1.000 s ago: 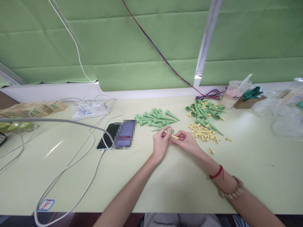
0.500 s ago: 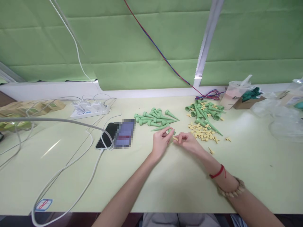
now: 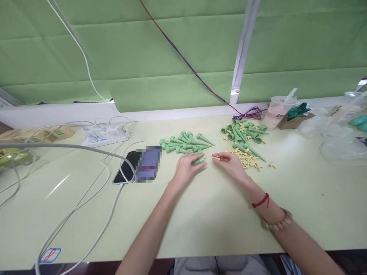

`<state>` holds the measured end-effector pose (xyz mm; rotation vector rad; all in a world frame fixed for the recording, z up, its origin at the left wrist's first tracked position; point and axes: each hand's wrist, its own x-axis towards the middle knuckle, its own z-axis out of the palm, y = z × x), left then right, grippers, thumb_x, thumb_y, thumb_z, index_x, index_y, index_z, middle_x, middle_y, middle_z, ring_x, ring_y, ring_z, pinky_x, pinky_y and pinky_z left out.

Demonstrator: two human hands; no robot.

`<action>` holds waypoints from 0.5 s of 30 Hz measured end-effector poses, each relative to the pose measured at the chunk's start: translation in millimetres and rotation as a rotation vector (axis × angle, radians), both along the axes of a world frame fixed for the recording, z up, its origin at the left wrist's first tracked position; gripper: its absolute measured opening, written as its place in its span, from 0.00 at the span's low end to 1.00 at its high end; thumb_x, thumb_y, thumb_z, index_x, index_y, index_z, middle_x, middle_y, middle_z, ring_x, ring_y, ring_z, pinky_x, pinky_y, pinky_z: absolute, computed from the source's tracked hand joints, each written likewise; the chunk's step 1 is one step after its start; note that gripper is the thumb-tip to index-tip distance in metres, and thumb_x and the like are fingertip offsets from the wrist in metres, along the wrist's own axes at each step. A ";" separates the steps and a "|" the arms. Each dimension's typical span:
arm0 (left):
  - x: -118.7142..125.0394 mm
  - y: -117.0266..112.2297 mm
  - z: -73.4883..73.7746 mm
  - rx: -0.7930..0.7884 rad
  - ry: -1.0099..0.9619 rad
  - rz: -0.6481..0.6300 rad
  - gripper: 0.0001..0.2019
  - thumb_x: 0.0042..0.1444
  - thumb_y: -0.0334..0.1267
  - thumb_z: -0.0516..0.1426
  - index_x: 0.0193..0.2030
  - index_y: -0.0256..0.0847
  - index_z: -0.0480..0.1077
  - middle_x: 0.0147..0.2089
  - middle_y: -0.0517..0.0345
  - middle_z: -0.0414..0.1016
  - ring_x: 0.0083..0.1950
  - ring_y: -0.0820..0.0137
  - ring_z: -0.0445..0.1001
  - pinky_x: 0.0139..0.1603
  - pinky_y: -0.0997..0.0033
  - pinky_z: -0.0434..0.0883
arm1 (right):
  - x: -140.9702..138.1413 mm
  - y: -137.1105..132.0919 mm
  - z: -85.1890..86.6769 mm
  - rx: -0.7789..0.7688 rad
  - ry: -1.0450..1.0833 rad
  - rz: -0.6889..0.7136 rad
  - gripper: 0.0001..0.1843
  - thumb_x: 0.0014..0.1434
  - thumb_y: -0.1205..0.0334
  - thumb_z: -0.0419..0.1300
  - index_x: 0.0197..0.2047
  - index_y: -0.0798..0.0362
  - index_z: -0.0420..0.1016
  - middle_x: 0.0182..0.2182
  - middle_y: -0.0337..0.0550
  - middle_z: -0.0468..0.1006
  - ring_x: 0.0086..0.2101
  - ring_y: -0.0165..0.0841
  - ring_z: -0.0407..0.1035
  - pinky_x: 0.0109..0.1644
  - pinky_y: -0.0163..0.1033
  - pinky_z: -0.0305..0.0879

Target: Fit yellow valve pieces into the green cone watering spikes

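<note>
My left hand [image 3: 185, 166] is closed around a green plastic spike [image 3: 198, 161], its wide end towards my right hand and the rest hidden by my fingers. Between the fingertips of my right hand [image 3: 231, 164] is a small yellow plastic peg [image 3: 217, 157]. A short gap separates the two hands above the table. Behind my left hand lies a group of green spikes [image 3: 186, 142] with capped ends. Beyond my right hand is a second heap of green spikes [image 3: 243, 133], several with open hollow ends. Loose yellow pegs [image 3: 249, 158] are scattered in front of that heap, partly behind my right hand.
Left of my hands lies a phone [image 3: 127, 168] beside a blurred-out patch. White cables [image 3: 107, 221] loop over the table's left side, and a power strip [image 3: 106, 136] stands behind. A drink cup [image 3: 275, 114], cardboard box [image 3: 294, 121] and clear plastic bags [image 3: 338, 141] sit at the back right.
My hands have moved apart, my right hand carrying the yellow peg away from my left. More of the green spike in my left hand shows. The view has shifted slightly.
</note>
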<state>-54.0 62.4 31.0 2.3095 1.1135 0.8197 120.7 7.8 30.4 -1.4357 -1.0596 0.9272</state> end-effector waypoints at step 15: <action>39.0 -32.3 -3.8 -0.617 -0.687 -0.137 0.19 0.56 0.46 0.50 0.47 0.35 0.70 0.50 0.45 0.69 0.48 0.66 0.69 0.49 0.65 0.65 | -17.4 -2.4 -3.2 0.130 0.060 0.095 0.14 0.42 0.57 0.65 0.31 0.55 0.74 0.28 0.43 0.76 0.29 0.33 0.70 0.38 0.38 0.68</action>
